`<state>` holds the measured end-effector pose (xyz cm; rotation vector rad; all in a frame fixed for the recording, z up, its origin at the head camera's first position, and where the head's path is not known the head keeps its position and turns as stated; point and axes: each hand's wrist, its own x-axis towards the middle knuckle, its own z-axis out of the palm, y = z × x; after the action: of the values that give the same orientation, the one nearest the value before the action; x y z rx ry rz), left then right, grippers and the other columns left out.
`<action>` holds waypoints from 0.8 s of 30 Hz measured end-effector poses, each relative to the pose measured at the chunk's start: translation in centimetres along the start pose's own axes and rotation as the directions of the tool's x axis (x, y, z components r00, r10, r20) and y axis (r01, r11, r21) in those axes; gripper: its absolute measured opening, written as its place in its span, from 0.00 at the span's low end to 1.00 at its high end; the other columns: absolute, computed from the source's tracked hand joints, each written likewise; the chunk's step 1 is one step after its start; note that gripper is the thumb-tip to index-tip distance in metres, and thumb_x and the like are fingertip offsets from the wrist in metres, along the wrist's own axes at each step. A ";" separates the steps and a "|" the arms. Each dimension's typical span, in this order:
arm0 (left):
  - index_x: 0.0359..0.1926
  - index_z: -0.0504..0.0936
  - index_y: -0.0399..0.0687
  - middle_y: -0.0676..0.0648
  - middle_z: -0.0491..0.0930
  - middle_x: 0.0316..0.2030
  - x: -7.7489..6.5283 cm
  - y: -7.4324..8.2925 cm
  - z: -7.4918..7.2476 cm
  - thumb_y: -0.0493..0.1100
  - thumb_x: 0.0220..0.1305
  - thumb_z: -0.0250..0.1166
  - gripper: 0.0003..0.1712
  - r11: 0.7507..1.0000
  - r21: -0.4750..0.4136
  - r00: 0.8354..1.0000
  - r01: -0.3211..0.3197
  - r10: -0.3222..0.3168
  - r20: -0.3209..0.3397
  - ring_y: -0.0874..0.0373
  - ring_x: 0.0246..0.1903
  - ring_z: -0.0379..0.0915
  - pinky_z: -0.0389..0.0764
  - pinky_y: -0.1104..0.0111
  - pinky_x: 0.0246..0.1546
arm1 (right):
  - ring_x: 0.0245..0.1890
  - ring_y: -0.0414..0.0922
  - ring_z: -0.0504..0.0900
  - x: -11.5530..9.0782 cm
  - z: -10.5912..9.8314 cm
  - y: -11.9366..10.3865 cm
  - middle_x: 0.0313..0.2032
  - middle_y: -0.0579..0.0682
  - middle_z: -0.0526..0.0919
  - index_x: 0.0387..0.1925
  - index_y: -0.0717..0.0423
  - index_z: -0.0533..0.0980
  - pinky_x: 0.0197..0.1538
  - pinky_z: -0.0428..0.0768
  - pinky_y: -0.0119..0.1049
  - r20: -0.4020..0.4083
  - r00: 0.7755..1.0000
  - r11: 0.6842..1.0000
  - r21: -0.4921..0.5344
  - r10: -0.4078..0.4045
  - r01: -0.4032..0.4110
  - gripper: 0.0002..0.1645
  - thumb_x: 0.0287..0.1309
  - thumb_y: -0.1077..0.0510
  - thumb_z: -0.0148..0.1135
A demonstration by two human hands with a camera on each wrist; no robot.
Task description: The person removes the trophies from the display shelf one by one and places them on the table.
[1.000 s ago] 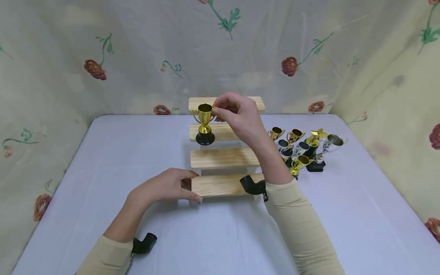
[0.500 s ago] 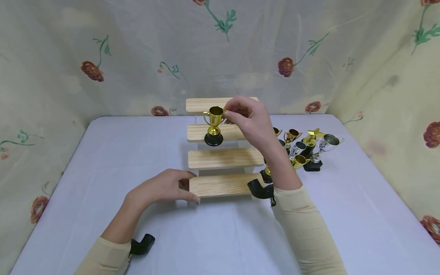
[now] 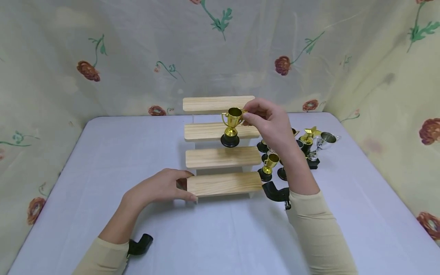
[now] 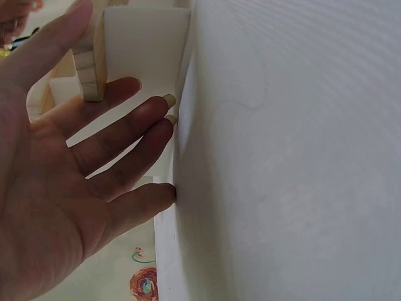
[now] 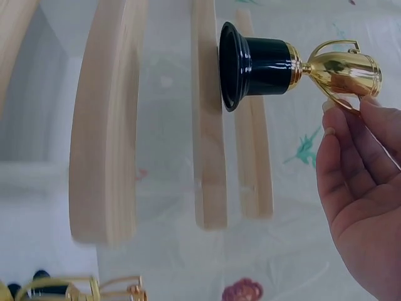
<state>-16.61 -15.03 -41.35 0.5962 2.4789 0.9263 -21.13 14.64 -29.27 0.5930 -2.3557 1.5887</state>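
A small gold trophy cup (image 3: 235,117) with a black base stands upright, pinched by one handle between my right hand's (image 3: 269,124) thumb and fingers. It is over the second shelf from the top of a stepped wooden display stand (image 3: 225,183). In the right wrist view the trophy's base (image 5: 266,66) is close to a shelf edge (image 5: 210,138); I cannot tell whether they touch. My left hand (image 3: 159,187) holds the left end of the lowest shelf, thumb at the front and index finger behind. In the left wrist view its other fingers (image 4: 135,125) extend beside the stand's white side panel (image 4: 147,44).
To the right of the stand is a group of gold and silver trophy cups, partly hidden by the right arm, including a gold cup (image 3: 270,162), a star trophy (image 3: 309,135) and a silver cup (image 3: 324,141). A white cloth (image 3: 120,152) covers the table; a flowered curtain hangs behind.
My right hand has carried the gold trophy cup rightward along the second shelf from its left end to right of the middle. The left hand keeps its hold on the lowest shelf.
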 end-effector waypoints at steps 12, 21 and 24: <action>0.50 0.80 0.62 0.60 0.82 0.35 -0.2 0.1 -0.1 0.68 0.47 0.74 0.31 1.000 0.023 1.000 -0.004 0.005 -0.014 0.62 0.37 0.76 0.75 0.65 0.41 | 0.32 0.40 0.86 -1.3 -3.0 1.1 0.32 0.42 0.84 0.42 0.64 0.80 0.41 0.83 0.30 -0.065 0.998 0.999 -0.045 -0.021 0.018 0.07 0.65 0.64 0.62; 0.49 0.80 0.64 0.61 0.83 0.34 -0.2 0.0 0.1 0.67 0.47 0.75 0.30 1.000 0.010 1.000 -0.005 0.005 -0.021 0.62 0.36 0.76 0.75 0.64 0.40 | 0.30 0.41 0.86 -2.2 -4.3 1.5 0.30 0.40 0.83 0.40 0.65 0.80 0.39 0.83 0.29 -0.112 0.993 0.999 -0.043 -0.027 0.023 0.06 0.64 0.65 0.62; 0.49 0.80 0.63 0.60 0.83 0.34 -0.2 0.1 0.1 0.66 0.48 0.75 0.29 1.000 0.013 1.000 -0.014 0.014 -0.021 0.62 0.35 0.77 0.76 0.65 0.40 | 0.30 0.42 0.86 -2.4 -4.7 1.6 0.29 0.39 0.84 0.39 0.63 0.80 0.37 0.82 0.28 -0.129 0.991 0.998 -0.062 -0.028 0.020 0.05 0.64 0.64 0.63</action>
<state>-16.41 -15.02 -41.34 0.6117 2.5041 0.9275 -19.86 19.94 -29.82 0.4888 -2.2835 1.4929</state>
